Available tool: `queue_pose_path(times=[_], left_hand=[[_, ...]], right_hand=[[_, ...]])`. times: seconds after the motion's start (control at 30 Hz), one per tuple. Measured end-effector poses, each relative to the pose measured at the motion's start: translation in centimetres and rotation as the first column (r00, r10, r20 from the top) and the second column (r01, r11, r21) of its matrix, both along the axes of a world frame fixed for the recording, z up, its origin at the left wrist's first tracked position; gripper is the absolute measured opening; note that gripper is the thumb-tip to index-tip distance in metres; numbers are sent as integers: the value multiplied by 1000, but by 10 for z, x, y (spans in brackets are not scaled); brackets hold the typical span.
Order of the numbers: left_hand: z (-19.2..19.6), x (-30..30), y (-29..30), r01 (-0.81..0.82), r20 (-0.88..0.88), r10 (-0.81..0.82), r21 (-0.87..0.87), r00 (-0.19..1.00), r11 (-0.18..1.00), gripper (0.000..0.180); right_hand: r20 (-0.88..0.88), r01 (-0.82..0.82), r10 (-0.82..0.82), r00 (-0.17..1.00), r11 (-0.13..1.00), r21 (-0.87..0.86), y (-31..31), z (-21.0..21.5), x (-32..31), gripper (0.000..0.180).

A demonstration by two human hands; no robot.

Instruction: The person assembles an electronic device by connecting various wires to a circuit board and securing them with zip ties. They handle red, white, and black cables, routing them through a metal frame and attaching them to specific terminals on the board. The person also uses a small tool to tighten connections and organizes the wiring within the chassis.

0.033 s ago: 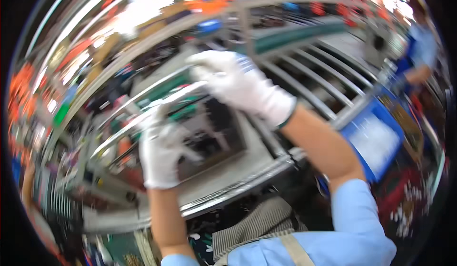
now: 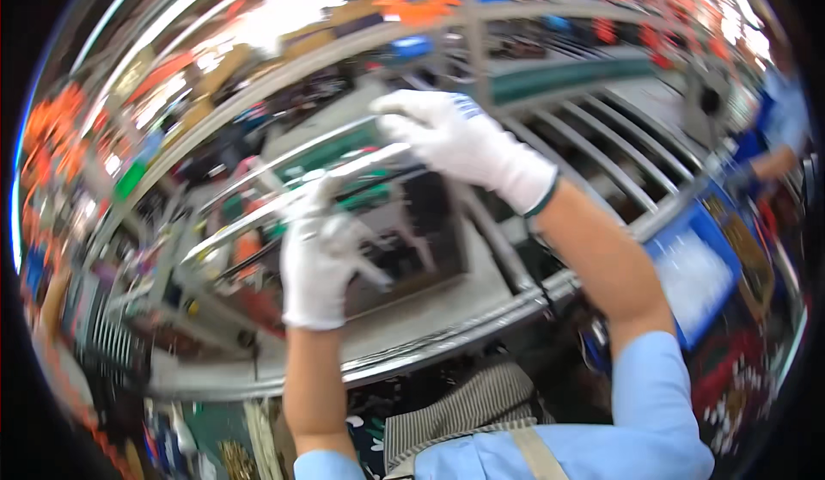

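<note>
Glass panel (image 2: pixel 344 171), long and thin with a bright edge, sits in the middle of the frame, tilted so that its left end drops toward the lower left and its right end rises toward the upper middle. I hold it between both gloved hands: my left hand (image 2: pixel 322 261), in a white glove, is curled around its lower long edge near the centre left, and my right hand (image 2: pixel 464 140), also in a white glove, is closed over its upper right end, fingers bent down across the top. Motion blur softens the panel, so I cannot tell its exact outline or whether anything is stuck to it. Under the panel lies a dark square tray (image 2: pixel 412 248) resting on the pale bench (image 2: pixel 430 317), whose rounded metal rail (image 2: pixel 481 321) curves across the lower middle of the frame. Behind my right hand a row of grey rollers (image 2: pixel 601 153) runs toward the upper right. At the right of the frame a blue-framed screen (image 2: pixel 692 269) tilts beside my right forearm, and farther up at the right edge another person's arm (image 2: pixel 773 166) in a blue sleeve shows. My own blue sleeves and a striped apron (image 2: pixel 464 411) fill the bottom of the frame.
</note>
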State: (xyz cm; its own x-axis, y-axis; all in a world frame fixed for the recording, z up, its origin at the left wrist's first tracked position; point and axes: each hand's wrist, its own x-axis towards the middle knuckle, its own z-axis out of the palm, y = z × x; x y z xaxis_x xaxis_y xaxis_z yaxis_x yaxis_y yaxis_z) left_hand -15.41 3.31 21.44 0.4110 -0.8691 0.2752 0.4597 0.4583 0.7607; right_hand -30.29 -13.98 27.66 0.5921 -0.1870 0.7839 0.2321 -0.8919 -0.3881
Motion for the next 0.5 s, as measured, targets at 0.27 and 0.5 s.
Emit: queue_pose_path(times=[0.27,0.5], left_hand=[[-1,5,14,-144,-127,143,3,981,990,31],[-4,10,14,-174,-32,174,11,984,985,32]], right_hand=[[-776,-203,250,579,966,160,-7,27,83,62],[-798,-216,305,521,951,222,-15,22,96,59]])
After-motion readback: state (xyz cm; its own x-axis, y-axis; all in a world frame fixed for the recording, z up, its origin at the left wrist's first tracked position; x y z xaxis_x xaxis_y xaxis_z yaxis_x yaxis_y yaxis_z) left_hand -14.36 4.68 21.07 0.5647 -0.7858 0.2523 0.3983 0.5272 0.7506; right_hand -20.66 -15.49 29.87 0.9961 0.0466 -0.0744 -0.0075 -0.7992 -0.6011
